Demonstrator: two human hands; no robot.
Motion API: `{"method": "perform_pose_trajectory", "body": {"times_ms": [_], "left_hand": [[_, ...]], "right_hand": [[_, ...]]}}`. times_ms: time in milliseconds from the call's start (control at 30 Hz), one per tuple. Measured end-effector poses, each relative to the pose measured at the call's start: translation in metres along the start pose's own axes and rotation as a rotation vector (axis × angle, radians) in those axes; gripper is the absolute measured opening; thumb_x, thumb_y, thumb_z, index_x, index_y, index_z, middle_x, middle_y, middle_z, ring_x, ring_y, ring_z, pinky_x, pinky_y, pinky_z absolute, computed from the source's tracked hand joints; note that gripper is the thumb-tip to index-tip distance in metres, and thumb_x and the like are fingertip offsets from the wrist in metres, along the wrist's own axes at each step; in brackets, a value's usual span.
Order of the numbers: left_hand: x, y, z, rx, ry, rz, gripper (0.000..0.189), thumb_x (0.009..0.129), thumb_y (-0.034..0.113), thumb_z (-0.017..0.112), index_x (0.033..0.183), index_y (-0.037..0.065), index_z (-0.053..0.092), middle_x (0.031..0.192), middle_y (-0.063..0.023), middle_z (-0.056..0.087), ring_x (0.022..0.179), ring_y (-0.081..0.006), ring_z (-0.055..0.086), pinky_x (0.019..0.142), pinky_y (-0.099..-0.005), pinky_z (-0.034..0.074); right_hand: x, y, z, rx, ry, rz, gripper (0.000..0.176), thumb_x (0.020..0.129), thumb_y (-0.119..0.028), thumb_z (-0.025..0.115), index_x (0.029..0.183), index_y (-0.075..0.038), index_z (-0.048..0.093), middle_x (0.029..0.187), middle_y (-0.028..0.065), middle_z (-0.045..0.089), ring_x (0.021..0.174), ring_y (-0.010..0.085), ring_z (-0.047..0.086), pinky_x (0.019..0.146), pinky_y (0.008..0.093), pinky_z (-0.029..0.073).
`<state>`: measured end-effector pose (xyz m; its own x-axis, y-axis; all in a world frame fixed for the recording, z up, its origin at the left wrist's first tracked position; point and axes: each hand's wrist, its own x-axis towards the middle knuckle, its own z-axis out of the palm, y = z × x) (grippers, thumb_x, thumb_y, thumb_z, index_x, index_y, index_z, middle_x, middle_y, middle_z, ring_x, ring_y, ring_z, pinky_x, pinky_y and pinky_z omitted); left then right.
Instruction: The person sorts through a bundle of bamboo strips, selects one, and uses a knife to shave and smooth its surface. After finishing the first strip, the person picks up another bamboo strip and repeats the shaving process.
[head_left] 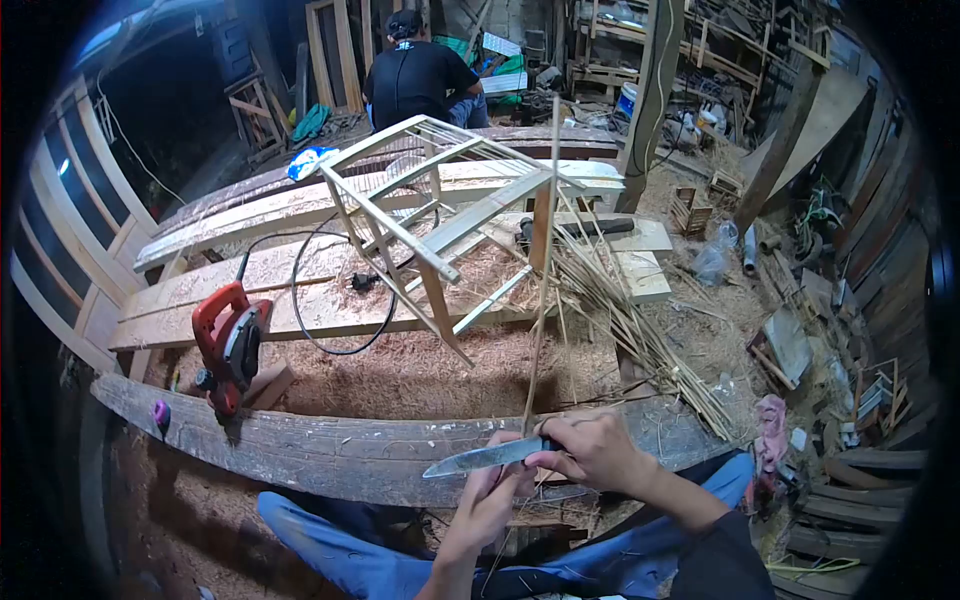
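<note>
My right hand (pixel 592 452) is wrapped round the dark handle of a knife (pixel 480 461), whose wide blade points left. Below the blade my left hand (pixel 497 490) grips a long thin strip (pixel 543 290), which rises almost upright from between the hands, past the wooden frame. The blade lies across the strip's lower part; whether its edge touches the strip is hidden by the fingers. Both hands are above the near edge of a weathered plank (pixel 330 455), over my lap.
A wooden frame (pixel 450 225) stands on boards beyond the hands. To the left is a red power tool (pixel 228 345); to the right, a bundle of thin strips (pixel 640 330). A person (pixel 415 80) sits at the back, facing away. Shavings cover the ground.
</note>
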<state>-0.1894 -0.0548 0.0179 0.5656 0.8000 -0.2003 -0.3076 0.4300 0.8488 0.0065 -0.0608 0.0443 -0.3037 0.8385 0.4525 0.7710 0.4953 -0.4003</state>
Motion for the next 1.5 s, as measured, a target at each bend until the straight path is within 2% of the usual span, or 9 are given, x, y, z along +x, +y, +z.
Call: {"method": "perform_pose_trajectory", "body": {"times_ms": [267, 367, 433, 733, 1000, 1100, 1133, 1233, 1500], "left_hand": [[-0.002, 0.018, 0.052, 0.516, 0.167, 0.156, 0.020, 0.104, 0.009, 0.051, 0.123, 0.002, 0.053, 0.091, -0.0021, 0.054, 0.081, -0.0079, 0.049, 0.071, -0.0250, 0.043], [0.003, 0.017, 0.060, 0.756, 0.226, 0.260, 0.021, 0.107, 0.014, 0.049, 0.119, 0.000, 0.056, 0.090, -0.0031, 0.056, 0.080, -0.0073, 0.050, 0.070, -0.0242, 0.044], [0.003, 0.017, 0.059, 0.506, 0.228, 0.090, 0.025, 0.106, 0.013, 0.049, 0.126, 0.000, 0.055, 0.090, -0.0025, 0.055, 0.081, -0.0099, 0.051, 0.072, -0.0266, 0.045], [0.007, 0.039, 0.060, 0.281, 0.171, 0.231, 0.017, 0.106, 0.012, 0.048, 0.116, -0.001, 0.054, 0.073, 0.0021, 0.044, 0.063, -0.0064, 0.040, 0.060, -0.0246, 0.039], [0.004, 0.043, 0.050, 0.050, 0.083, 0.113, 0.017, 0.105, 0.017, 0.052, 0.113, 0.002, 0.052, 0.070, 0.0021, 0.037, 0.057, -0.0079, 0.030, 0.057, -0.0279, 0.032], [0.001, 0.035, 0.047, 0.084, 0.129, 0.191, 0.017, 0.105, 0.017, 0.052, 0.114, 0.002, 0.052, 0.071, 0.0018, 0.039, 0.058, -0.0085, 0.032, 0.057, -0.0271, 0.031], [0.000, 0.030, 0.048, 0.135, 0.170, 0.095, 0.017, 0.105, 0.016, 0.053, 0.116, 0.003, 0.051, 0.073, 0.0022, 0.041, 0.060, -0.0080, 0.035, 0.057, -0.0261, 0.031], [0.000, 0.015, 0.049, 0.068, 0.008, 0.098, 0.017, 0.106, 0.015, 0.052, 0.118, 0.004, 0.049, 0.076, 0.0026, 0.042, 0.062, -0.0068, 0.037, 0.057, -0.0250, 0.031], [-0.004, 0.021, 0.055, 0.202, 0.034, 0.105, 0.013, 0.105, 0.008, 0.045, 0.117, 0.004, 0.048, 0.077, 0.0026, 0.039, 0.067, -0.0067, 0.038, 0.059, -0.0240, 0.033]], "right_hand": [[-0.004, 0.030, -0.032, 0.036, 0.116, -0.138, 0.039, 0.080, -0.047, 0.079, 0.085, -0.009, 0.074, 0.066, 0.0017, 0.068, 0.058, 0.0190, 0.068, 0.053, 0.0308, 0.052], [-0.009, 0.042, -0.034, 0.031, 0.222, -0.174, 0.037, 0.085, -0.050, 0.073, 0.086, -0.013, 0.072, 0.062, -0.0016, 0.064, 0.056, 0.0141, 0.065, 0.051, 0.0290, 0.047], [-0.012, 0.051, -0.036, 0.026, 0.268, -0.169, 0.037, 0.083, -0.050, 0.075, 0.087, -0.014, 0.073, 0.063, -0.0036, 0.065, 0.056, 0.0128, 0.064, 0.051, 0.0278, 0.046], [-0.019, 0.063, -0.054, -0.159, 0.350, -0.093, 0.041, 0.073, -0.053, 0.082, 0.080, -0.013, 0.073, 0.058, -0.0019, 0.060, 0.051, 0.0167, 0.057, 0.048, 0.0301, 0.040], [-0.020, 0.058, -0.056, -0.079, 0.308, -0.035, 0.040, 0.073, -0.048, 0.085, 0.081, -0.010, 0.073, 0.065, 0.0026, 0.067, 0.054, 0.0200, 0.063, 0.051, 0.0322, 0.045], [-0.017, 0.043, -0.042, 0.186, 0.151, 0.094, 0.035, 0.080, -0.046, 0.081, 0.084, -0.011, 0.074, 0.067, 0.0015, 0.068, 0.057, 0.0171, 0.064, 0.052, 0.0315, 0.045], [-0.016, 0.036, -0.037, 0.227, 0.130, 0.090, 0.036, 0.080, -0.046, 0.080, 0.085, -0.011, 0.075, 0.070, 0.0032, 0.071, 0.060, 0.0178, 0.067, 0.053, 0.0323, 0.049], [-0.009, 0.021, -0.035, 0.129, 0.241, -0.083, 0.036, 0.074, -0.043, 0.085, 0.085, -0.009, 0.075, 0.069, 0.0037, 0.070, 0.057, 0.0212, 0.066, 0.053, 0.0326, 0.049], [-0.008, 0.027, -0.041, -0.026, 0.298, -0.115, 0.037, 0.071, -0.049, 0.085, 0.081, -0.014, 0.076, 0.068, -0.0027, 0.069, 0.057, 0.0156, 0.064, 0.052, 0.0295, 0.047]]}}
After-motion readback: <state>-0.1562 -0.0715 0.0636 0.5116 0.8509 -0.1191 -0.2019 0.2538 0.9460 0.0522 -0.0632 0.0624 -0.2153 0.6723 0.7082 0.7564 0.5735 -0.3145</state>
